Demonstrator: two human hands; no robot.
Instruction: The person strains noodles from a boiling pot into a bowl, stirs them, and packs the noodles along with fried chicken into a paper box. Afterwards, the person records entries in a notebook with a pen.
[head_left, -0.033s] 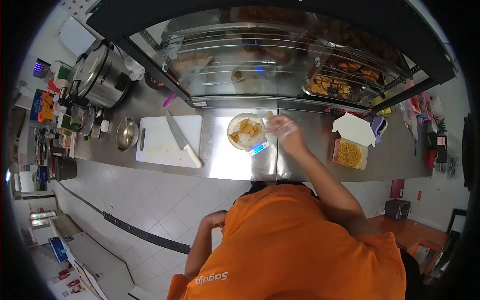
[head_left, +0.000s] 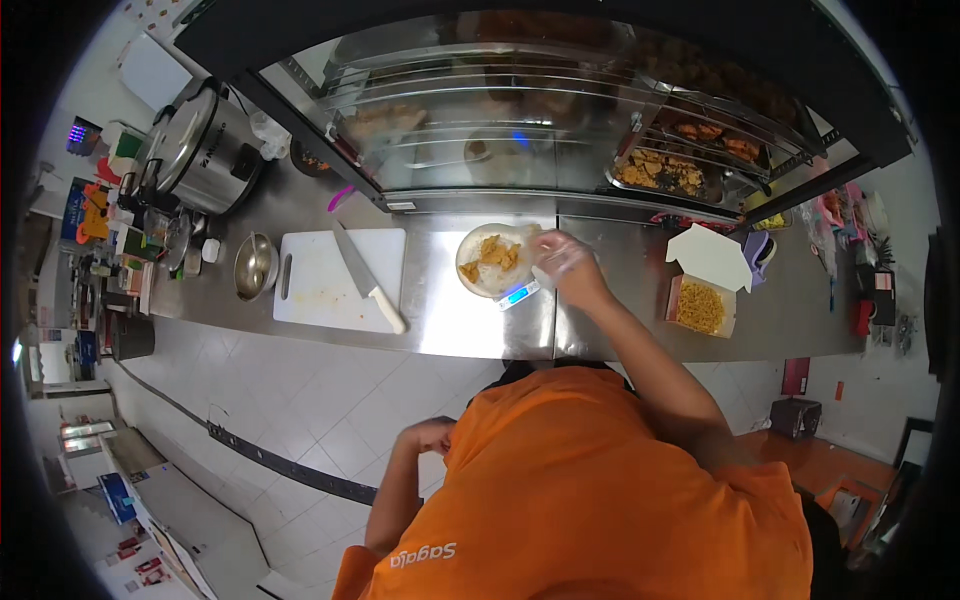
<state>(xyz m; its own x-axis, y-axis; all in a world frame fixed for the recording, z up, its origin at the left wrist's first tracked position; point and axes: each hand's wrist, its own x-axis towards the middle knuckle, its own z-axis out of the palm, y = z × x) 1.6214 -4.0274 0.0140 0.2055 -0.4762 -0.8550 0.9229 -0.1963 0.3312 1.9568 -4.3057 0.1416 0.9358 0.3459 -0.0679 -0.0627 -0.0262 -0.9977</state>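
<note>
My right hand [head_left: 563,262], in a clear plastic glove, is at the right rim of a round bowl [head_left: 466,284]. Its fingers are pinched together over something small and pale that I cannot make out. In the bowl lie white rice and pieces of golden-brown fried food [head_left: 492,257]. The bowl rests on a small digital scale [head_left: 518,295] with a lit blue display. Down at my waist, away from the counter, my left hand [head_left: 430,435] is closed against the side of my orange shirt, with nothing seen in it.
On the steel counter [head_left: 440,335] a white cutting board [head_left: 310,300] bears a knife [head_left: 362,277], left of the bowl. Further left are a metal bowl [head_left: 255,267] and a large cooker [head_left: 205,150]. An open food box [head_left: 700,305] stands right. A glass display cabinet [head_left: 470,205] lines the back.
My right hand has shifted slightly left, closer to the bowl's rim. My left hand stays at my waist.
</note>
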